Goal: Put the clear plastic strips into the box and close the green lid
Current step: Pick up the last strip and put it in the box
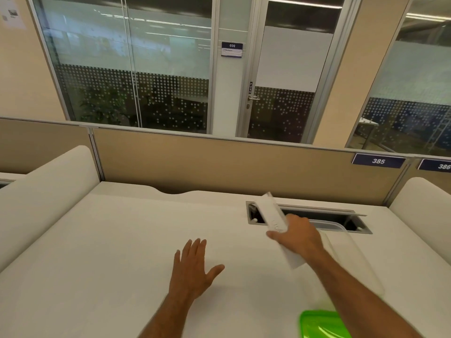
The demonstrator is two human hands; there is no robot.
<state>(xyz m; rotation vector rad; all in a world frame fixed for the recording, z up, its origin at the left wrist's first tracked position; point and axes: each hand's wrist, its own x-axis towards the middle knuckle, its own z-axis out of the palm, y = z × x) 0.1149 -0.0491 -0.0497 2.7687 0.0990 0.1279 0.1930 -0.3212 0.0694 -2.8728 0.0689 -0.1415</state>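
— Toward the far right of the table (122, 240), what's there?
— A cable slot (317, 217) in the top; the right hand (299, 236) grips a bundle of clear plastic strips (273, 213), tilted, in front of it. The clear box (341, 240) sits under that arm, the green lid (322, 324) at the near edge.
— The left hand (192, 267)?
— Flat, fingers spread, mid-table. Beige partitions (219, 164) and a glass door (280, 69) stand behind.

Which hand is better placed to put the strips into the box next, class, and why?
Right. The right hand already grips the clear plastic strips beside the clear box, while the left hand is spread open over the desk, farther away.
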